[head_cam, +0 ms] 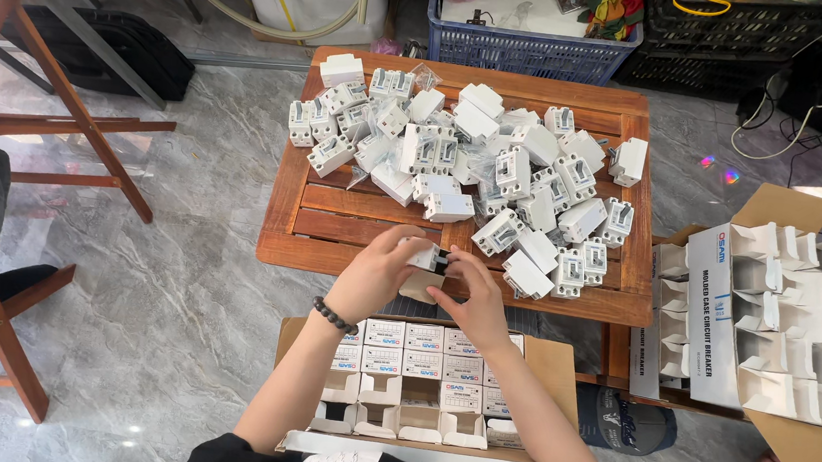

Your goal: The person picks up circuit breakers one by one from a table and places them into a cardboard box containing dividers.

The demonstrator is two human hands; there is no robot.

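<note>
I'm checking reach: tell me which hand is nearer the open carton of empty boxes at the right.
Right. The right hand is on the side toward the carton; the left hand is farther, beyond it.

Both hands (426,283) on white breaker (426,257)

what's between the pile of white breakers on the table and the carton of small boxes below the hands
In the head view, both hands, left and right, holding one white breaker over bare wooden table slats.
</note>
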